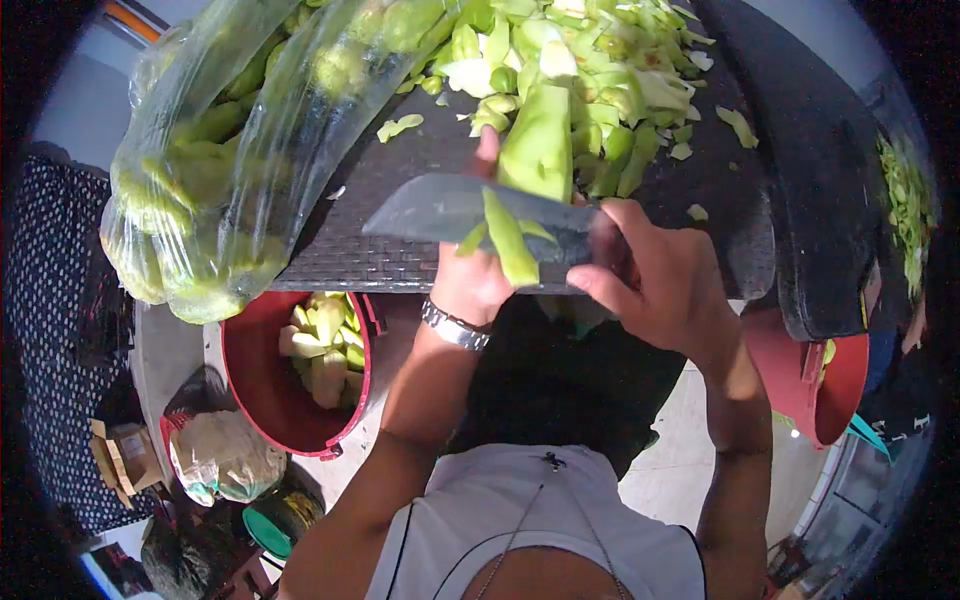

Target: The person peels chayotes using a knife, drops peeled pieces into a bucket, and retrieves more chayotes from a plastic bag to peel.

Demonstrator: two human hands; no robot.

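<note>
My left hand, with a metal watch at its wrist, is closed round a long, pale green peeled fruit or vegetable whose exact kind I cannot tell. Part of this hand is hidden behind the blade. In my right hand is the handle of a broad knife. Its blade lies across the lower end of the green piece, pointing left. Strips of green peel cling to the blade. Beyond my hands, a heap of green peelings covers part of the dark woven tabletop.
A clear plastic bag of whole green produce hangs over the table's left edge. Below it, a red tub contains peeled pieces. Another red container is at the right, near a black surface.
</note>
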